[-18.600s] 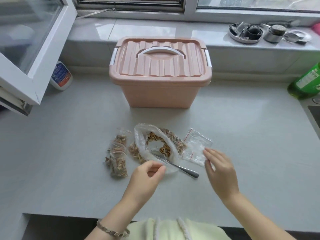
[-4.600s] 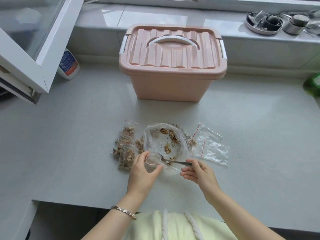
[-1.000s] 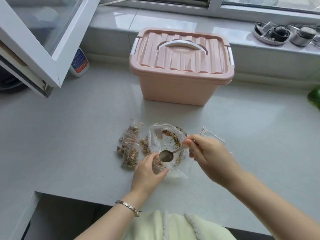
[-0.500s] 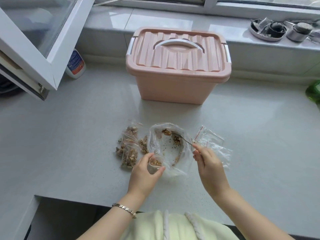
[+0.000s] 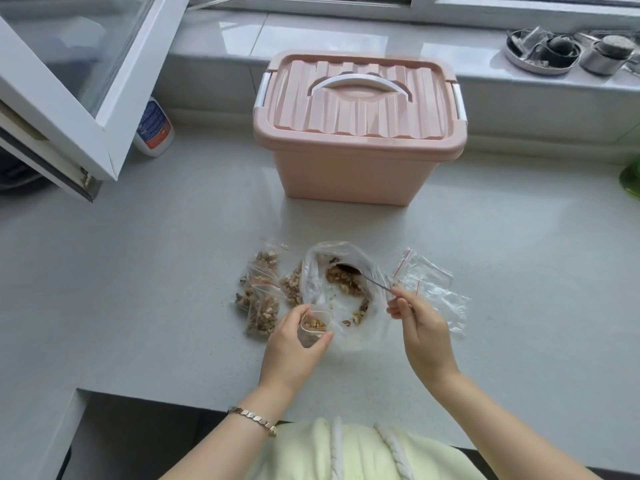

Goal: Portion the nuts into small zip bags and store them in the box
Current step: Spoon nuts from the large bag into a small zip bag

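My right hand (image 5: 420,323) pinched the thin metal spoon (image 5: 349,270), back in the large clear nut bag (image 5: 341,299), seemingly scooping more; left hand (image 5: 294,344) clamped the small part-filled zip bag (image 5: 313,326).

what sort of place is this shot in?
Probably a home kitchen: a pale counter below a window sill, metal kitchenware on that sill, and a green bottle, possibly dish soap, at the right edge.

Pale grey speckled countertop (image 5: 138,271), glossy white window sill (image 5: 225,32) behind it catching soft daylight, white-framed window pane (image 5: 69,81) swung open at the left, white bottle (image 5: 153,129) lying beneath it, metal dishes (image 5: 543,51) on the sill, far right.
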`<move>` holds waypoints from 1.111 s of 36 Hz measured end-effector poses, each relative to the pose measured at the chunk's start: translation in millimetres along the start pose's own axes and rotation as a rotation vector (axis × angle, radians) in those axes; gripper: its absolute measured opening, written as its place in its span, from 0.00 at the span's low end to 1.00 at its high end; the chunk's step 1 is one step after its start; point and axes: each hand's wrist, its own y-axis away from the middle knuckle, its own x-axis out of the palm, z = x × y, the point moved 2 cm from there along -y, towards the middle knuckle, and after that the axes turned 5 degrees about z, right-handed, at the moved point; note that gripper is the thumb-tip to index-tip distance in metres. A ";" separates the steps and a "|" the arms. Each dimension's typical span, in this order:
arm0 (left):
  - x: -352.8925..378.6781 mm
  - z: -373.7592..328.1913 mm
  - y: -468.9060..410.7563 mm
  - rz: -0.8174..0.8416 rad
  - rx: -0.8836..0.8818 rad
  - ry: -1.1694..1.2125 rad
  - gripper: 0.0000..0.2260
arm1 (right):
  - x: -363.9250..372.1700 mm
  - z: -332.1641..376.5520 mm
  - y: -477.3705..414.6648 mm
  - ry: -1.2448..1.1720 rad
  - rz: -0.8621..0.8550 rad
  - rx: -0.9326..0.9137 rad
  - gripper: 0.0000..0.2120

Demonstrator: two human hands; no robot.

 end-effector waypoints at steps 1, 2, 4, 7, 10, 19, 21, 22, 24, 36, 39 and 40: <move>0.1 0.2 0.1 0.002 -0.004 0.003 0.23 | -2.2 -0.8 3.6 -0.048 -0.003 0.020 0.10; 0.2 0.2 0.1 0.004 -0.006 0.005 0.23 | -4.0 -1.6 6.9 -0.100 -0.013 0.045 0.09; 0.4 -0.5 0.1 0.011 -0.008 0.009 0.23 | -8.0 -3.3 11.7 -0.207 -0.058 0.117 0.11; 0.3 -0.6 0.2 0.019 -0.011 0.010 0.23 | -12.4 -8.1 13.8 -0.287 -0.130 0.211 0.11; 0.8 -0.6 0.4 0.030 -0.018 0.013 0.24 | -10.6 -8.7 14.3 -0.281 -0.111 0.227 0.13; 0.9 -3.7 1.2 0.052 -0.031 0.029 0.24 | 6.9 -4.8 27.1 -0.341 0.031 0.358 0.11; 0.9 -4.1 1.1 0.053 -0.035 0.034 0.24 | 7.8 -6.4 30.8 -0.392 0.063 0.431 0.10; 1.0 -4.0 1.0 0.052 -0.036 0.035 0.24 | 7.8 -6.7 32.1 -0.428 0.080 0.472 0.10; 1.2 -4.0 0.7 0.053 -0.037 0.036 0.25 | 7.5 -5.6 33.9 -0.519 0.111 0.553 0.10; 1.7 -2.7 1.6 0.072 -0.034 0.029 0.25 | -18.9 -9.0 29.4 -0.747 0.028 0.767 0.12; 3.6 -1.8 1.0 0.070 -0.030 0.025 0.26 | -27.6 -8.2 25.0 -0.728 0.005 0.739 0.13; 4.3 -2.0 0.9 0.066 -0.025 0.018 0.26 | -30.5 -7.8 23.3 -0.718 0.000 0.732 0.13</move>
